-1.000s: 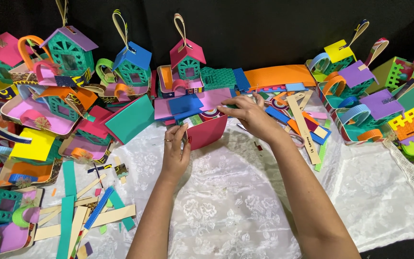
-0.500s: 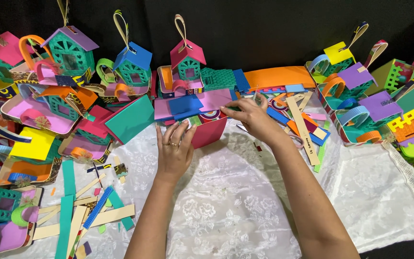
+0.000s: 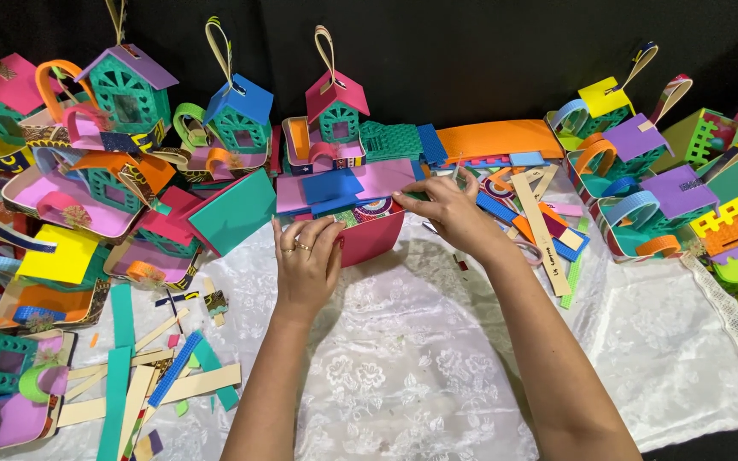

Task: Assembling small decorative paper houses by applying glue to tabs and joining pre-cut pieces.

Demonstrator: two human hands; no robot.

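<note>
Seen from the head camera looking down, two bare forearms reach forward over a white lace cloth (image 3: 403,358) spread on the tabletop. Near the middle, the left hand (image 3: 305,265), with rings on two fingers, lies with its fingers together and flat against the front wall of a small pink foam box (image 3: 373,237), touching it rather than gripping it. Just to the right, the right hand (image 3: 446,205) rests at the box's upper right corner, its fingertips pinched together on a dark green strip (image 3: 416,195) at the rim. Inside the box, a patterned disc of coloured rings shows.

Behind the box lie flat foam sheets in blue, pink and orange. Further back, against a black backdrop, stand little foam houses (image 3: 333,107) with coloured roofs and ribbon loops. Leaning at the left is a teal foam sheet (image 3: 232,212). Loose foam strips (image 3: 143,384) in tan, teal and blue lie scattered at lower left, well apart from the hands.
</note>
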